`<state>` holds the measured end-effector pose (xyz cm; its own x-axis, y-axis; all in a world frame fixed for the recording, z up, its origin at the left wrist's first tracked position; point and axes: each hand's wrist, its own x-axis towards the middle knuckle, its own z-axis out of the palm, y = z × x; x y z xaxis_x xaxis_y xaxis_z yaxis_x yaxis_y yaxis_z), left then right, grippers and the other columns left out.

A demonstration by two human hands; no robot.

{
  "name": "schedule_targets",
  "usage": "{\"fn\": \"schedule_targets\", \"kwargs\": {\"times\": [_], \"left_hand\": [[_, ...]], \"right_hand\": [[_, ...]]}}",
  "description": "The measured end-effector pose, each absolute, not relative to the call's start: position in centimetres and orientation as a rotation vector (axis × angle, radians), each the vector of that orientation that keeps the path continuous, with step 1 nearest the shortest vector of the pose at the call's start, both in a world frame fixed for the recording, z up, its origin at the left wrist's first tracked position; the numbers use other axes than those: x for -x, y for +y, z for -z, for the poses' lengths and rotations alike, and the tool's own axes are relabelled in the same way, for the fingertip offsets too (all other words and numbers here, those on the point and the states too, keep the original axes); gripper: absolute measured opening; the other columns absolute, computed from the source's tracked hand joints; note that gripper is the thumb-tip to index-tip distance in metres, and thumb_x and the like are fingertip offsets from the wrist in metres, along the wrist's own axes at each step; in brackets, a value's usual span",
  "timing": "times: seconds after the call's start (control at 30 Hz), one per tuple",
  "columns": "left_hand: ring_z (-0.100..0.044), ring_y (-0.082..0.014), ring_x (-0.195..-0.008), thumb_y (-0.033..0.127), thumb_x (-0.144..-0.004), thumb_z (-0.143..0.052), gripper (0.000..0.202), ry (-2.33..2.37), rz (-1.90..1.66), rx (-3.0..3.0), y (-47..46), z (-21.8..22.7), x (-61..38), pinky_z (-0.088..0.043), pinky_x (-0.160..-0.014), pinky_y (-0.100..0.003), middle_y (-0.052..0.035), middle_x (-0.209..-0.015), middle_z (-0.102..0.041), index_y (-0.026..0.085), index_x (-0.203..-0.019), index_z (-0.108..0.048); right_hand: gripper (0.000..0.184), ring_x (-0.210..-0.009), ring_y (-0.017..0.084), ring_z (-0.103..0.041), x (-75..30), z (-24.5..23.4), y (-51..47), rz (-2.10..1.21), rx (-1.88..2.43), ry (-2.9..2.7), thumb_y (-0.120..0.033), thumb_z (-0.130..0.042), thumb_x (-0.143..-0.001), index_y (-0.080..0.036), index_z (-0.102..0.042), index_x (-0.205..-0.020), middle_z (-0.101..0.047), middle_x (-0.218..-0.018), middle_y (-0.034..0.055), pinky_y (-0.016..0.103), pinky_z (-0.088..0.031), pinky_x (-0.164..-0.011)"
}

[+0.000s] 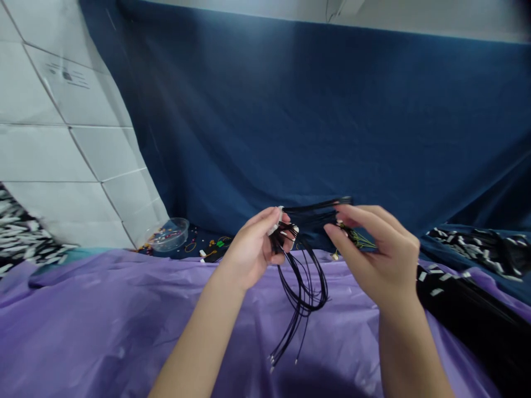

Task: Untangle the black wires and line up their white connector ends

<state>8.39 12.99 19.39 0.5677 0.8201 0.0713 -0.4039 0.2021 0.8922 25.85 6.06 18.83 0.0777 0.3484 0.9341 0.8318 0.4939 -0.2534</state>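
My left hand (259, 246) is closed around a bundle of thin black cables (319, 287) with white connectors (274, 228) at the fingertips. Part of the bundle loops down below the hand, ending in bare metallic tips. Another part stretches sideways, nearly level, to my right hand (375, 249). There the thumb and index finger curl round the cables, with a small gap showing between the fingertips; the other fingers are partly hidden behind.
Purple sheeting (124, 320) covers the surface before me. Behind it lie a clear plastic bowl (170, 235) and small coloured parts. Black cables with white connectors are piled at the left (29, 237) and right (481, 254). A dark blue cloth (332, 110) hangs at the back, beside white boxes (62, 149).
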Motion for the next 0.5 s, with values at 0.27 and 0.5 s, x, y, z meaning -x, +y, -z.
{"fn": "schedule_targets", "kwargs": {"times": [0.27,0.5], "left_hand": [[-0.058,-0.011,-0.056,0.04,-0.086,-0.061,0.023,0.509,-0.937,-0.958,13.47,-19.32,-8.16,-0.032,-0.039,-0.016,-0.0018,-0.073,-0.057,0.018,-0.086,-0.054],[-0.059,-0.0111,-0.054,0.035,-0.09,-0.054,0.019,0.489,-0.932,-0.944,13.02,-19.65,-8.66,-0.033,-0.038,-0.016,-0.0019,-0.069,-0.058,0.017,-0.083,-0.055]], "right_hand": [[0.011,-0.061,0.009,-0.049,-25.74,-18.95,5.37,0.541,1.068,-1.548,-0.014,-0.069,-0.08,-0.019,-0.063,-0.088,-0.056,-0.07,-0.0017,0.023,-0.043,-0.059],[0.006,-0.055,0.006,-0.048,-25.52,-18.26,5.76,0.166,1.17,-1.886,-0.016,-0.063,-0.084,-0.02,-0.066,-0.086,-0.059,-0.067,-0.0042,0.021,-0.036,-0.054]]}}
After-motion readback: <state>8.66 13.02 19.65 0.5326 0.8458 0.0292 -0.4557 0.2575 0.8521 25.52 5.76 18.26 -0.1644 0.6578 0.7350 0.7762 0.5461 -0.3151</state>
